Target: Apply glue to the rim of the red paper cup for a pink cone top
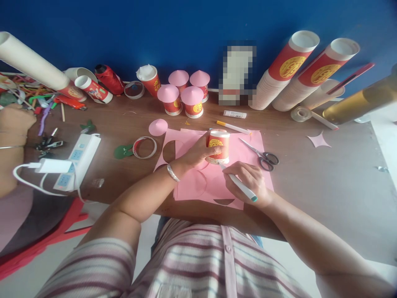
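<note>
My left hand (204, 147) is wrapped round a red paper cup (222, 143) with a gold emblem, held above the pink paper sheets (192, 182). A white marker (243, 187) with a green end sits in my right hand (246, 178), its tip at the cup's lower white band. Some marks show on that band. Black-handled scissors (263, 157) lie to the right on the pink paper. Behind the cup, a marker with a yellow end (232, 126) rests at the paper's upper edge.
Several red cups with pink cone tops (192, 97) stand at the back. Tall cup stacks (287, 68) lean against the blue wall at right. A tape ring (144, 147), a loose pink cone (158, 127) and a power strip (77, 161) lie left. Another person's arm (14, 145) rests far left.
</note>
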`<state>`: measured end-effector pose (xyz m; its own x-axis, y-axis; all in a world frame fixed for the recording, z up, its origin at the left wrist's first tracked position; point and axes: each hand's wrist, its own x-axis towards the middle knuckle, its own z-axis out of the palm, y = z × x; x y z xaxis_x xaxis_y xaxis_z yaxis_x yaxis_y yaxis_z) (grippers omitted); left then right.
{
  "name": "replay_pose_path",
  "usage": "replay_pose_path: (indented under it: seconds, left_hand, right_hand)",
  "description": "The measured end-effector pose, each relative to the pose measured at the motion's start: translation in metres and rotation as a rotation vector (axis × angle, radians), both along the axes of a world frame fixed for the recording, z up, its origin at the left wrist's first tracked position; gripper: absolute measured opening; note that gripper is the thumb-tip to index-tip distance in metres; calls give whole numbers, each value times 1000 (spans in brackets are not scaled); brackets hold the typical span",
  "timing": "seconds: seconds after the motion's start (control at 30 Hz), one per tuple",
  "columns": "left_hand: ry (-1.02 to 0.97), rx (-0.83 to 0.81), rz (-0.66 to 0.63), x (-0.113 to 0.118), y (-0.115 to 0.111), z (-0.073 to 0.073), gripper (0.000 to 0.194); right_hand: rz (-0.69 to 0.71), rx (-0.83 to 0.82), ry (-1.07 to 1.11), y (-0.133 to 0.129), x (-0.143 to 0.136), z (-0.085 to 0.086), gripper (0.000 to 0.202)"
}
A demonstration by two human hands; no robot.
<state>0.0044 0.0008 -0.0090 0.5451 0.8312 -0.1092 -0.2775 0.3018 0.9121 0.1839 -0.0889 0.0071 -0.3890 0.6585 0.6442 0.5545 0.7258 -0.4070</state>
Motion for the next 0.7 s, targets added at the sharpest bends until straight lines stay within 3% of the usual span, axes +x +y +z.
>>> replay_pose_path:
  seconds: [0.33, 0.7]
  left_hand:
    - [-12, 7, -12, 1, 2, -3, 52]
    - [-14, 17, -23, -1, 2, 1, 52]
  right_hand:
    - [-55, 27, -1, 0, 2, 0, 22]
    - [-19, 36, 9, 1, 3, -1, 20]
